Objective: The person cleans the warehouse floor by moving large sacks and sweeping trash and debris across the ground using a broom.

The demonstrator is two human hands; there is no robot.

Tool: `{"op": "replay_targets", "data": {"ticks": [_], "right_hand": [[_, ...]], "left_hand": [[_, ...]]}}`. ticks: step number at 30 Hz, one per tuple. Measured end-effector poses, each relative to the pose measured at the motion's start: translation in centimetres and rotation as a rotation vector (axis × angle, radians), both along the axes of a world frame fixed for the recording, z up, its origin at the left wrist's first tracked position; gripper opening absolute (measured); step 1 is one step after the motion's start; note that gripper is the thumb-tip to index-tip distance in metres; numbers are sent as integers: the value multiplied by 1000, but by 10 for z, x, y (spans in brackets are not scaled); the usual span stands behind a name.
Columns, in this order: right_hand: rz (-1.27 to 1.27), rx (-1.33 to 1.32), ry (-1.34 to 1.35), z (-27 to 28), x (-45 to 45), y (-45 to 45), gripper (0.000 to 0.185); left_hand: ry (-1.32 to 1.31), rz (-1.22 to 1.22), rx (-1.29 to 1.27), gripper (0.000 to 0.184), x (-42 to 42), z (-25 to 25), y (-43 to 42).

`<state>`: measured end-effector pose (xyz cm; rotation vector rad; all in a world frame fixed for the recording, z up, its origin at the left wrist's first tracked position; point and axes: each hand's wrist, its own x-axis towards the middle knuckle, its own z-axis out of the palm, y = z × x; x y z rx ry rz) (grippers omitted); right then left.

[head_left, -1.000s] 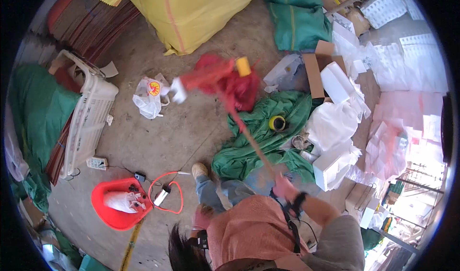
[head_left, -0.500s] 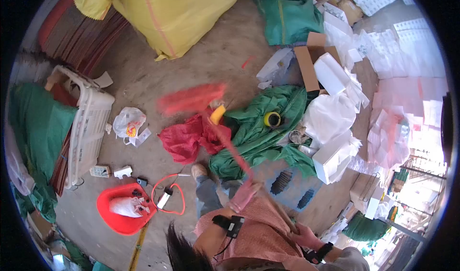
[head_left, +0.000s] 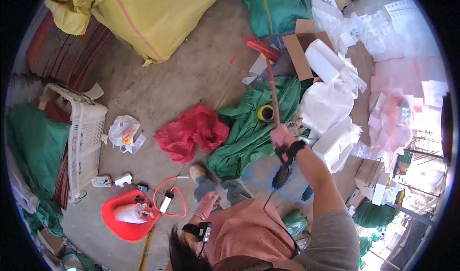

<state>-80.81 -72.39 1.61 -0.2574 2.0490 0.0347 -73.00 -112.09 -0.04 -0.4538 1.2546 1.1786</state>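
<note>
My right hand [head_left: 281, 135], gloved in pink, is closed around the handle of a red broom [head_left: 272, 86]. The broom reaches away from me. Its bristled head [head_left: 263, 48] is on or just above the floor, beside white scraps and an open cardboard box [head_left: 298, 55]. My left hand [head_left: 207, 204], also in a pink glove, is off the handle, in front of my apron and above my leg. Its fingers look loosely extended, with nothing visible in them. Under the broom handle lie a green woven sack [head_left: 244, 127] and a yellow-rimmed roll [head_left: 265, 113].
A crumpled red sack [head_left: 191, 132] lies left of the green one. A red stool-like seat [head_left: 115, 223], a cable and a power strip [head_left: 166, 204] are at lower left. A white crate [head_left: 86, 141] stands left; a large yellow sack [head_left: 153, 17] is ahead. White bags [head_left: 326, 103] pile up right.
The broom head has swung from left of the green sack to the far right, near the box. My left hand has left the handle and moved left; my right arm has reached forward.
</note>
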Motion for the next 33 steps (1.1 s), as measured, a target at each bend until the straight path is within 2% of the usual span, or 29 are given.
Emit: {"op": "replay_targets", "data": {"ticks": [1, 2, 3, 4, 6, 7, 8, 9, 10, 12, 13, 16, 17, 20, 21, 22, 23, 24, 25, 26, 27, 28, 29, 33], "right_hand": [[-330, -79, 125, -18, 26, -19, 23], [-858, -47, 81, 1, 38, -52, 21], [-1402, -27, 176, 21, 48, -85, 19], [-1467, 5, 146, 28, 69, -107, 23], [-1325, -38, 25, 16, 158, -122, 31], [-1318, -45, -21, 68, 156, -140, 32], [-1145, -170, -137, 121, 150, -144, 31], [-1357, -268, -172, 144, 171, -150, 27], [-1226, -305, -184, 175, 182, -151, 20], [-1510, -320, -594, 231, 185, -148, 19], [-1539, -343, -651, 248, 192, -144, 21], [-1760, -441, -720, 289, 210, -149, 27], [-1205, -609, -202, 279, 229, -150, 25], [-1321, -409, -164, 278, 242, -160, 25], [-1746, -442, -258, 274, 221, -166, 22], [-1610, -278, -135, 250, 231, -152, 17], [-1474, -99, -34, 227, 242, -138, 13], [-1399, -110, 199, 207, 220, -121, 16], [-1465, 21, 184, 188, 201, -100, 24], [-1307, -39, 361, 162, 189, -75, 24], [-1443, -6, 281, 173, 129, -78, 24], [-1346, 59, 319, 154, 108, -64, 20], [-1407, -9, 238, 142, 83, -49, 19], [-1531, -139, 32, 92, 65, -49, 22]], "left_hand": [[-45, -7, -56, 33, 3, -1, -10], [-66, -5, -18, 34, 6, -2, -15], [-87, -4, 22, 35, 9, -2, -19], [-103, -3, 66, 36, 9, -2, -20], [-148, 127, 72, 38, 16, 1, -7], [-172, 194, 76, 39, 19, 5, 2], [-229, 219, 106, 40, 19, 8, 12], [-286, 247, 138, 40, 14, 13, 25], [-345, 275, 171, 41, 10, 17, 36], [-488, 354, 212, 41, 13, 3, 57], [-557, 391, 235, 40, 14, -3, 67], [-371, 746, 240, 37, 16, -10, 98], [-321, 791, 179, 34, -7, 25, 107], [60, 531, 363, 29, -33, 42, 137], [126, 370, 415, 28, -42, 39, 150], [187, 208, 463, 28, -56, 42, 161], [261, 167, 512, 29, -61, 49, 170], [341, 128, 561, 30, -67, 64, 174], [285, 147, 569, 32, -63, 67, 177], [232, 163, 577, 33, -60, 68, 177], [181, 174, 587, 35, -57, 67, 175], [200, 125, 555, 36, -51, 58, 168], [218, 76, 523, 36, -40, 42, 159], [166, 6, 386, 39, -5, -5, 112]]}}
